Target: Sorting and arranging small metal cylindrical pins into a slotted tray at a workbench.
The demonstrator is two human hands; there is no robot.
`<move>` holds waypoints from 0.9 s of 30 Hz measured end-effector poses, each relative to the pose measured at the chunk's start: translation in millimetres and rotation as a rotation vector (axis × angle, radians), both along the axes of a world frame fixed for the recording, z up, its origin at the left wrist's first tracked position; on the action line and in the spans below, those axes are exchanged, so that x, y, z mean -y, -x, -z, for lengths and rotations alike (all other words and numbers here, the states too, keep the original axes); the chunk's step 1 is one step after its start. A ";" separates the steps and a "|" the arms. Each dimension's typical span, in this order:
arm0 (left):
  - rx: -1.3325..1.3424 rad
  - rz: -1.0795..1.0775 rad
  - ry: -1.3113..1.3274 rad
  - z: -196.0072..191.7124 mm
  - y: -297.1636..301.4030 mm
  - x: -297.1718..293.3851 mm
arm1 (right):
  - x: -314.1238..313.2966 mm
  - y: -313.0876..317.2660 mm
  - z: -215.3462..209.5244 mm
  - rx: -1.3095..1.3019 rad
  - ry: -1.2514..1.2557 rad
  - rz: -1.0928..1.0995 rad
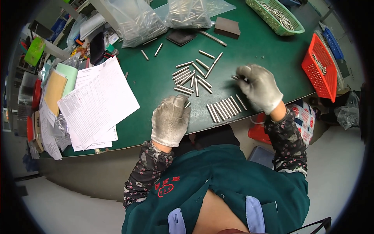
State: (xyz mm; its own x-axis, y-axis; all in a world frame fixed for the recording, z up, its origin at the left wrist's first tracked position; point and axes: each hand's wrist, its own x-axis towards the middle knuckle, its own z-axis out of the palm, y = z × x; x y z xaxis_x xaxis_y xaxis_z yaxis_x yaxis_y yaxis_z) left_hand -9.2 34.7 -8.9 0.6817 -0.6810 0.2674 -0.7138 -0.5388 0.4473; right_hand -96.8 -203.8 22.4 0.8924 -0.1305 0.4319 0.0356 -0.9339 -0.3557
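My left hand (170, 120), in a grey-stained white glove, rests near the table's front edge with its fingers curled. A short metal pin (187, 104) pokes out beside its fingertips. Farther right, my gloved right hand (260, 89) is raised above the table, thumb and fingers pinched on another metal pin (235, 77), most of which the glove hides. Between the hands, several metal pins (224, 108) lie side by side in a slanting row, one slightly apart at its right end. A loose heap of similar pins (193, 78) spreads beyond my left hand.
Plastic bags of pins (136, 24) stand at the back, near a dark block (227, 27). A green basket (275, 17) and a red basket (320, 67), both with pins, are on the right. Printed sheets (101, 101) cover the left side of the green table (152, 74).
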 end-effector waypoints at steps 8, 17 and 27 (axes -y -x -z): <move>0.085 0.072 0.020 6.4 3.0 1.5 | 11.2 36.9 15.5 -0.287 -0.464 0.175; 0.138 0.117 0.071 8.1 4.6 4.4 | 19.4 39.3 7.5 -0.318 -1.262 0.096; 0.127 0.121 0.061 6.8 4.7 6.5 | 21.7 38.8 24.8 -0.096 -1.323 0.206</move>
